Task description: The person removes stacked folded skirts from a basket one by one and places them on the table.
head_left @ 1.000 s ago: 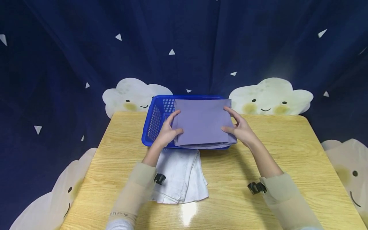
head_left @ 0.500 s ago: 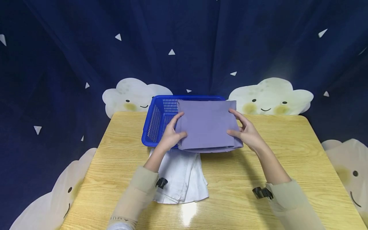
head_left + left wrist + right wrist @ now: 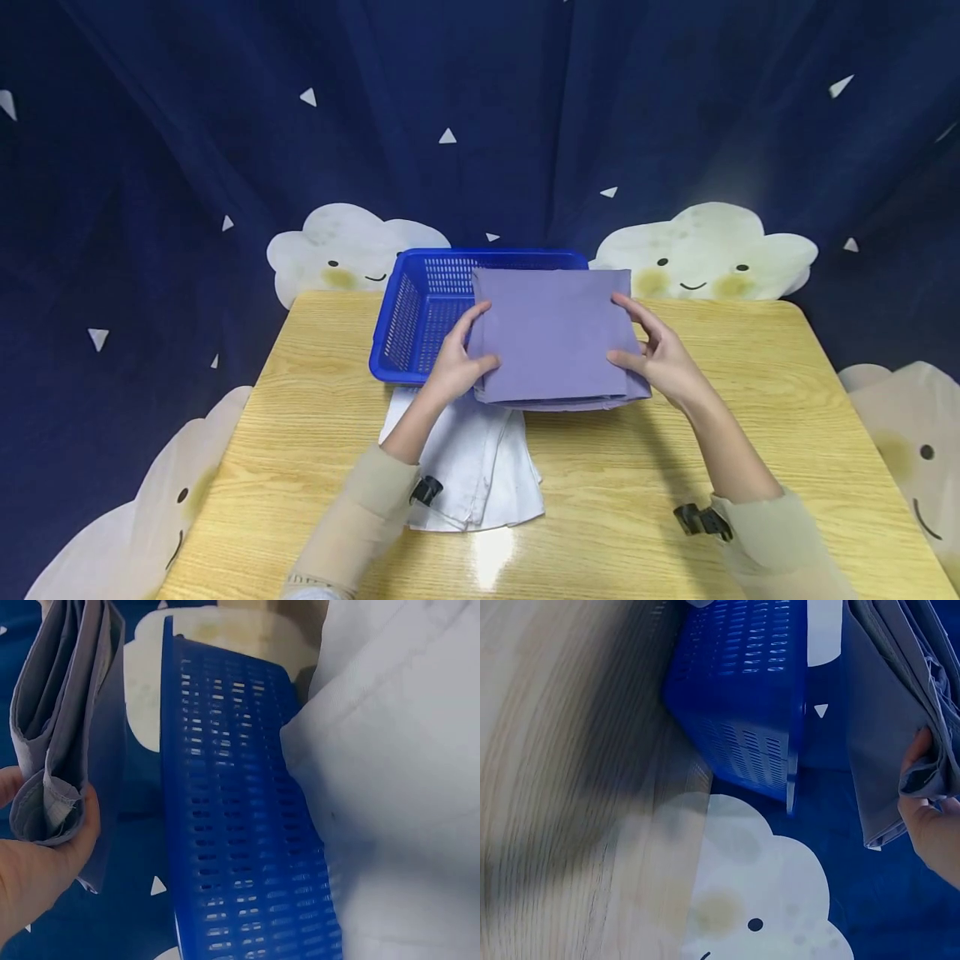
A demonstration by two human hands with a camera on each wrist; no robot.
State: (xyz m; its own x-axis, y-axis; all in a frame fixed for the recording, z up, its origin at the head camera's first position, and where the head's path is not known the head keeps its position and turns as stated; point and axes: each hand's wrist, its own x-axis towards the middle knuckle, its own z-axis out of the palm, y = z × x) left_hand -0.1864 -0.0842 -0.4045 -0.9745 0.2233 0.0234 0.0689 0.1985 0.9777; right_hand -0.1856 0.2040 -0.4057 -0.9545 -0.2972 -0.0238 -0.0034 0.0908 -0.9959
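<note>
A folded purple cloth [image 3: 551, 333] is held level above the right part of a blue plastic basket [image 3: 387, 333]. My left hand [image 3: 456, 364] grips its left edge, thumb on top and other fingers partly hidden beneath. On the opposite edge my right hand [image 3: 666, 358] pinches it the same way. Several layers of the folded cloth [image 3: 67, 712] show edge-on in the left wrist view, raised clear of the basket [image 3: 247, 802]. From the right wrist, the cloth [image 3: 889, 712] also appears apart from the basket. The cloth hides much of the basket's inside; its visible left part holds nothing.
A folded white cloth [image 3: 468, 467] lies on the wooden table [image 3: 600, 517] in front of the basket, partly under my left forearm. Behind the table hangs a dark blue curtain [image 3: 510, 108] with clouds and triangles printed on it.
Both hands have carried the purple cloth a little to the right and towards me. More of the basket's inside shows on the left. The basket and the white cloth stay put.
</note>
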